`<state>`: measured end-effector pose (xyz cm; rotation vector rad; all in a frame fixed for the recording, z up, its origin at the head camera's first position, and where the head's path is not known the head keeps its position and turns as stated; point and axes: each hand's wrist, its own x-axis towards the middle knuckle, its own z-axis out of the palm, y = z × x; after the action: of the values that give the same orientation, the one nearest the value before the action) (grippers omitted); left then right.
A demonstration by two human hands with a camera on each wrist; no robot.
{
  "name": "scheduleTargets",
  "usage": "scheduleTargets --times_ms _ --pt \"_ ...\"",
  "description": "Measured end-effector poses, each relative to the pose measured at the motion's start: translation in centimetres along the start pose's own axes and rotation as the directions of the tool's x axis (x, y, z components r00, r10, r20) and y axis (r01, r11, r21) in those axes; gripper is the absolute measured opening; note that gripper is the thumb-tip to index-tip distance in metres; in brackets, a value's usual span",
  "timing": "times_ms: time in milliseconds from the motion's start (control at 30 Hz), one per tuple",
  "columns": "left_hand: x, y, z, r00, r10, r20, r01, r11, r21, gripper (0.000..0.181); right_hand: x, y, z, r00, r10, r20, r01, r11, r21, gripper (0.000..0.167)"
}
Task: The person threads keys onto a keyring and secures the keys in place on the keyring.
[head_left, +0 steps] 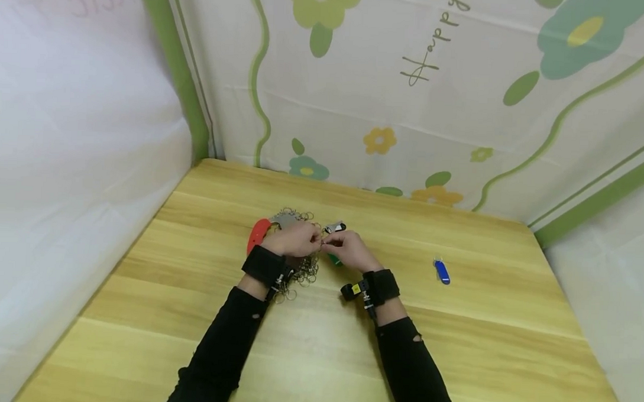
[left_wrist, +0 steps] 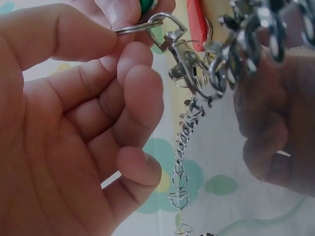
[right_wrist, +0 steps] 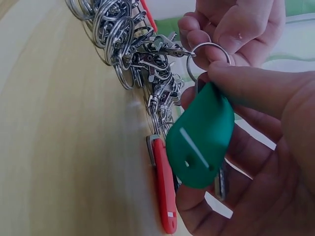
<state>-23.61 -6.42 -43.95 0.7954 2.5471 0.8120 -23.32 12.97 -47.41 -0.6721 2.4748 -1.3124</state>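
Note:
My left hand pinches a metal split ring between thumb and index finger; the other fingers curl loosely. That ring links to a metal clasp among the chain pieces. Close against it in the head view, my right hand holds a green key fob, its thumb pressed at the fob's narrow top beside the ring. Below the left hand lies a heap of metal key rings and clasps. A red handle-shaped piece sits left of the heap.
A blue key tag with a ring lies on the wooden table to the right. Just beyond the hands is a small black and white piece. A shiny grey surface reflects a hand. Patterned cloth hangs behind the table.

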Motion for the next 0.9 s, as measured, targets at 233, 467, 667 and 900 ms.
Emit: scheduleTargets --times_ms 233,467,667,900 --pt "-0.14 0.22 -0.15 1.0 -0.009 0.008 0.009 1.0 -0.024 0.023 0.03 -0.17 -0.02 1.0 0.006 0.001 -0.006 1.0 0.01 0.012" --pt "0.13 0.07 0.04 1.0 0.004 0.015 -0.004 1.0 -0.014 0.027 0.05 0.15 -0.04 1.0 0.015 -0.003 -0.015 1.0 -0.005 0.014" --pt "0.1 0.2 -0.17 1.0 -0.026 0.003 0.026 0.999 -0.04 0.02 0.03 -0.3 -0.29 0.999 0.032 -0.033 -0.033 0.999 -0.037 0.017" --pt "0.12 0.24 -0.15 0.999 -0.033 -0.016 0.033 0.999 0.012 0.026 -0.02 -0.53 -0.45 0.998 0.054 -0.041 -0.055 0.998 -0.022 0.014"
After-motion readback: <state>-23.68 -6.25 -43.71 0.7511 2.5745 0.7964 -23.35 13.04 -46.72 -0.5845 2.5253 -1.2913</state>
